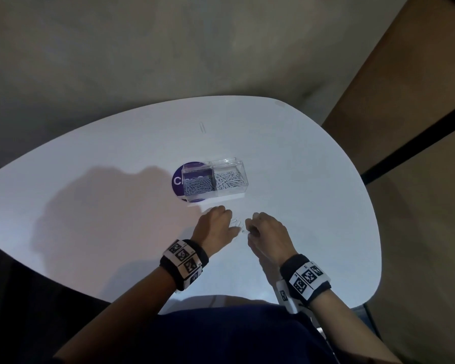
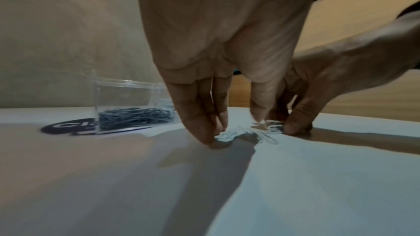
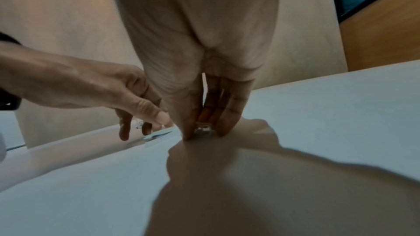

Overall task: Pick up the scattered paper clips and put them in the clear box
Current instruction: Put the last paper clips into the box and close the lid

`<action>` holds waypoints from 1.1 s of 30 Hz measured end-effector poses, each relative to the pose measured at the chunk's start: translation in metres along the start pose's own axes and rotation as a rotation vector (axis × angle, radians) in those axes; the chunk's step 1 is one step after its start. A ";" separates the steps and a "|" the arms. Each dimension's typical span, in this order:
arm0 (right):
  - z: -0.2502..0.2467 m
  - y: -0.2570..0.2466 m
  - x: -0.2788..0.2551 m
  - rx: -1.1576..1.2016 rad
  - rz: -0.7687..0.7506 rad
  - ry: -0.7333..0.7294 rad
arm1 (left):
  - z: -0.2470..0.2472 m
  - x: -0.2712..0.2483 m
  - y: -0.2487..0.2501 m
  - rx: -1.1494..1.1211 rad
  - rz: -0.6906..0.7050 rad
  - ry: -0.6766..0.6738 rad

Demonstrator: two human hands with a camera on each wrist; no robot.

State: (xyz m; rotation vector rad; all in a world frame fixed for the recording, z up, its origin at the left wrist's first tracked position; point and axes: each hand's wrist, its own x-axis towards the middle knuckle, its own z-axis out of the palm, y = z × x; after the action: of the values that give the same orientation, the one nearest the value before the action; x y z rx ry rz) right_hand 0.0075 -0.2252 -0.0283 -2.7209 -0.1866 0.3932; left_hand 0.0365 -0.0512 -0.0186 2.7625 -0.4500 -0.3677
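A small heap of white paper clips [image 2: 250,133] on the white table [image 1: 313,206], just before the clear box [image 1: 214,179], is flanked by the left hand [image 1: 216,228] and right hand [image 1: 269,232], fingers [image 2: 202,123] down-pointed, clips touched, none plainly clasped.

Clear box [image 1: 214,179] mid-table [image 1: 313,206] — loose clips [image 1: 238,224] before it, between both hands; one clip [image 1: 202,127] behind

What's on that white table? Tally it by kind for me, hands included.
clear box, two compartments, clips in both: 1
purple round disc under the box: 1
lone paper clip beyond the box: 1
heap of loose paper clips between the hands: 1 (clips too small to count)
Hands: 2, left hand and right hand
Total: 6
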 end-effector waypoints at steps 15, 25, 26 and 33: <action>-0.008 0.008 -0.004 0.003 0.002 -0.038 | -0.004 0.005 0.027 0.116 -0.060 -0.163; -0.019 0.003 -0.003 0.077 0.019 -0.028 | -0.004 0.002 0.018 0.021 0.012 -0.118; -0.023 0.005 0.001 0.119 0.033 -0.027 | -0.004 0.002 0.016 -0.016 0.001 -0.106; -0.071 -0.005 0.043 0.523 0.043 0.106 | -0.020 0.004 -0.006 -0.401 -0.158 -0.087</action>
State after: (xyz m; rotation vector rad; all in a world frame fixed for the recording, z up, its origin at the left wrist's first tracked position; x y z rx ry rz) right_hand 0.0692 -0.2376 0.0260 -2.2242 0.0069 0.2622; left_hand 0.0477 -0.0421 -0.0029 2.4011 -0.1552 -0.5516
